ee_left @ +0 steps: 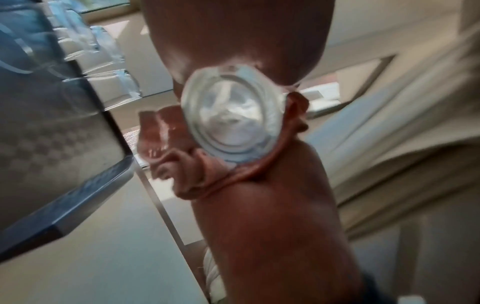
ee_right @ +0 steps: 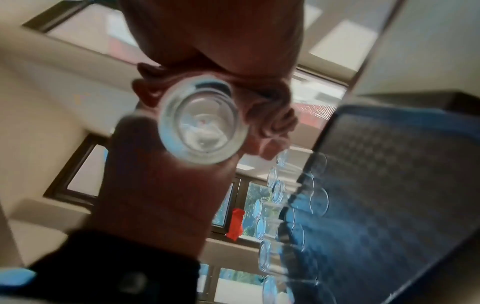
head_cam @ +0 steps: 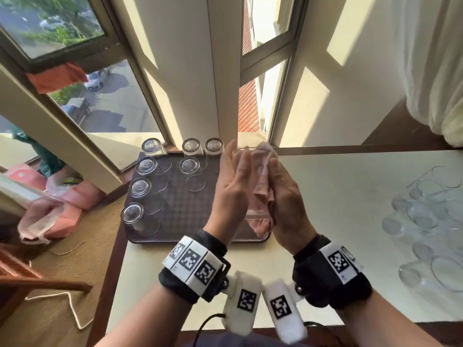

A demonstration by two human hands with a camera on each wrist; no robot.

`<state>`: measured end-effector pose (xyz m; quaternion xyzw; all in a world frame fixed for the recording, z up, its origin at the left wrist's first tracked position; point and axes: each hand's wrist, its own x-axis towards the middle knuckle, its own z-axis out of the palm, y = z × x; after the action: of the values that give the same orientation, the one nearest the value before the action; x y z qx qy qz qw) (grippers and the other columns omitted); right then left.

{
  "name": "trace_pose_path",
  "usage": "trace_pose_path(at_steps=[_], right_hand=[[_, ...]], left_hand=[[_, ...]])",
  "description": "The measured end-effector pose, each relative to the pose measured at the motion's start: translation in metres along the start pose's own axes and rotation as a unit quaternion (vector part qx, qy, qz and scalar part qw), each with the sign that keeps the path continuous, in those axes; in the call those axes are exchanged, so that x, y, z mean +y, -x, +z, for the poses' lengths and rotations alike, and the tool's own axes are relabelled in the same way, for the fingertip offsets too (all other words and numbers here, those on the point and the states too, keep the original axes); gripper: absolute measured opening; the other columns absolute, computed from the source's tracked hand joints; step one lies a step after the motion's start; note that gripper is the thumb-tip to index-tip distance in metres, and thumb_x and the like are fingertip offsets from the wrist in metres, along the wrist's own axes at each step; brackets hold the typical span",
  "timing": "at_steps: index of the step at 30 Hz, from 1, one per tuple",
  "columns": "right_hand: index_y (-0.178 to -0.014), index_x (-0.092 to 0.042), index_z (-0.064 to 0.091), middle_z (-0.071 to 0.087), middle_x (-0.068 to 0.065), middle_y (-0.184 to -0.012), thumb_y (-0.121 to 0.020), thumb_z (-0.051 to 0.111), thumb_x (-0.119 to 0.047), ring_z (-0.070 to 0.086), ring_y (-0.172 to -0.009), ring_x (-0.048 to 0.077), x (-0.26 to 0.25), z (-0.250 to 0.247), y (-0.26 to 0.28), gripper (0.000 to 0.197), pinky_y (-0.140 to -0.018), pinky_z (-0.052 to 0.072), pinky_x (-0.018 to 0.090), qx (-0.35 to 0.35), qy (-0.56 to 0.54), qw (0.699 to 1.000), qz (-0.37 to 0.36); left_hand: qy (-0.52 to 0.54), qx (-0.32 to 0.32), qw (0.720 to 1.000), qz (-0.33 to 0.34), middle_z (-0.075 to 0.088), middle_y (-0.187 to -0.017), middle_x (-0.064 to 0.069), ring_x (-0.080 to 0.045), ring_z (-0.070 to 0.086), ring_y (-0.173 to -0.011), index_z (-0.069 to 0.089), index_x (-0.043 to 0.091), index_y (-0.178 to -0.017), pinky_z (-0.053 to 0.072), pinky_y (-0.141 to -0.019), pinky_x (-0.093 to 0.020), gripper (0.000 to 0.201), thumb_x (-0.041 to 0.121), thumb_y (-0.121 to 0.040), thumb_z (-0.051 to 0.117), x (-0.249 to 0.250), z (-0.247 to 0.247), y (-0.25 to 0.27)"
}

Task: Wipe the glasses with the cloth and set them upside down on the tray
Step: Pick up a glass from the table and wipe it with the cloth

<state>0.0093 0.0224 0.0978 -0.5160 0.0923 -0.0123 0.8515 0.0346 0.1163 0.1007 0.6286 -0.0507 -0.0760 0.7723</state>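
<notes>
Left hand (head_cam: 231, 182), fingers straight, presses flat on clear drinking glass (head_cam: 255, 181). Right hand (head_cam: 285, 196) grips pink cloth (head_cam: 263, 194) against glass, held above dark patterned tray (head_cam: 180, 209) with seven inverted glasses (head_cam: 140, 187). Unwiped glasses (head_cam: 426, 221) on pale desk (head_cam: 338, 196), right; windows behind.

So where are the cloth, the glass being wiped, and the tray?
cloth (head_cam: 263, 194), head view, on the pink folds between the hands.
glass (ee_left: 231, 117), left wrist view, on its round base.
tray (head_cam: 185, 209), head view, on its bare patterned floor.
</notes>
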Motion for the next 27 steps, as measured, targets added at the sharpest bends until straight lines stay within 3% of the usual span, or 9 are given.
trace_pose_path(at_steps=[3, 5, 8, 10, 14, 17, 22, 24, 27], right_hand=[[-0.129, -0.014, 0.061, 0.07, 0.011, -0.121, -0.099, 0.039, -0.051, 0.066, -0.11, 0.029, -0.009, -0.009, 0.006, 0.052, -0.089, 0.056, 0.043, -0.03, -0.152, 0.978, 0.138], [-0.127, -0.016, 0.061, 0.071, 0.008, -0.116, -0.101, 0.04, -0.049, 0.068, -0.104, 0.029, -0.008, -0.009, 0.004, 0.047, -0.083, 0.059, 0.043, 0.002, -0.098, 0.99, 0.104], [-0.147, -0.019, 0.044, 0.057, 0.005, -0.142, -0.1, 0.043, -0.043, 0.057, -0.128, 0.023, -0.004, -0.004, 0.0, 0.053, -0.102, 0.05, 0.051, 0.023, 0.107, 0.992, -0.064], [-0.15, -0.015, 0.039, 0.053, 0.006, -0.146, -0.099, 0.042, -0.036, 0.052, -0.134, 0.021, -0.001, 0.001, -0.001, 0.055, -0.11, 0.043, 0.052, 0.01, 0.109, 0.99, -0.092], [-0.15, -0.012, 0.04, 0.048, 0.013, -0.149, -0.098, 0.048, -0.045, 0.046, -0.139, 0.031, -0.002, -0.004, 0.001, 0.062, -0.113, 0.035, 0.058, -0.036, -0.066, 0.997, 0.0], [-0.147, -0.016, 0.046, 0.057, 0.012, -0.14, -0.097, 0.044, -0.051, 0.057, -0.127, 0.032, -0.004, -0.006, 0.005, 0.06, -0.097, 0.053, 0.051, -0.013, -0.15, 0.984, 0.093], [-0.147, -0.011, 0.042, 0.055, 0.012, -0.143, -0.107, 0.032, -0.024, 0.058, -0.128, 0.025, -0.005, 0.011, 0.008, 0.043, -0.097, 0.055, 0.039, 0.01, 0.001, 0.999, -0.049], [-0.148, -0.01, 0.041, 0.054, 0.011, -0.145, -0.107, 0.032, -0.024, 0.056, -0.13, 0.023, -0.003, 0.011, 0.008, 0.044, -0.103, 0.051, 0.037, 0.0, -0.009, 0.999, -0.036], [-0.143, -0.015, 0.05, 0.061, 0.011, -0.137, -0.102, 0.035, -0.044, 0.059, -0.126, 0.028, -0.006, 0.003, 0.009, 0.052, -0.102, 0.051, 0.046, -0.03, -0.093, 0.994, 0.058]], left_hand=[[0.006, -0.023, 0.999, -0.024, 0.067, -0.13, -0.006, -0.02, 0.061, -0.125, 0.061, 0.01, -0.127, 0.046, -0.109, -0.04, 0.051, 0.049, -0.103, 0.038, 0.003, -0.008, -0.008], [0.005, -0.02, 0.999, -0.025, 0.06, -0.14, -0.003, -0.016, 0.058, -0.128, 0.053, 0.015, -0.139, 0.046, -0.109, -0.038, 0.053, 0.05, -0.1, 0.047, 0.003, -0.009, -0.01], [0.018, 0.004, 1.0, -0.005, 0.051, -0.14, 0.004, -0.004, 0.058, -0.122, 0.029, 0.023, -0.151, 0.049, -0.101, -0.022, 0.057, 0.032, -0.101, 0.055, 0.006, 0.003, -0.003], [0.012, 0.01, 1.0, 0.011, 0.053, -0.139, 0.001, -0.005, 0.059, -0.124, 0.029, 0.023, -0.149, 0.046, -0.105, -0.026, 0.067, 0.041, -0.094, 0.062, 0.002, 0.007, 0.004], [0.034, -0.025, 0.999, -0.012, 0.055, -0.144, -0.007, -0.013, 0.055, -0.132, 0.037, 0.01, -0.15, 0.043, -0.109, -0.028, 0.066, 0.05, -0.099, 0.046, -0.004, -0.008, 0.006], [-0.029, -0.014, 0.999, 0.004, 0.055, -0.145, -0.009, -0.017, 0.054, -0.133, 0.043, 0.01, -0.148, 0.045, -0.108, -0.031, 0.065, 0.052, -0.099, 0.04, -0.003, -0.018, 0.006], [-0.182, 0.045, 0.98, 0.062, 0.046, -0.152, 0.002, -0.006, 0.046, -0.138, 0.025, 0.022, -0.157, 0.043, -0.111, -0.026, 0.088, 0.069, -0.089, 0.055, 0.004, -0.009, 0.021], [-0.127, 0.021, 0.991, 0.047, 0.043, -0.156, -0.001, -0.005, 0.041, -0.142, 0.019, 0.023, -0.158, 0.038, -0.117, -0.034, 0.092, 0.067, -0.086, 0.054, -0.002, -0.007, 0.024], [-0.013, -0.022, 0.999, 0.023, 0.056, -0.142, 0.0, -0.004, 0.054, -0.13, 0.033, 0.011, -0.152, 0.044, -0.106, -0.021, 0.065, 0.048, -0.101, 0.047, -0.002, -0.011, 0.017]])
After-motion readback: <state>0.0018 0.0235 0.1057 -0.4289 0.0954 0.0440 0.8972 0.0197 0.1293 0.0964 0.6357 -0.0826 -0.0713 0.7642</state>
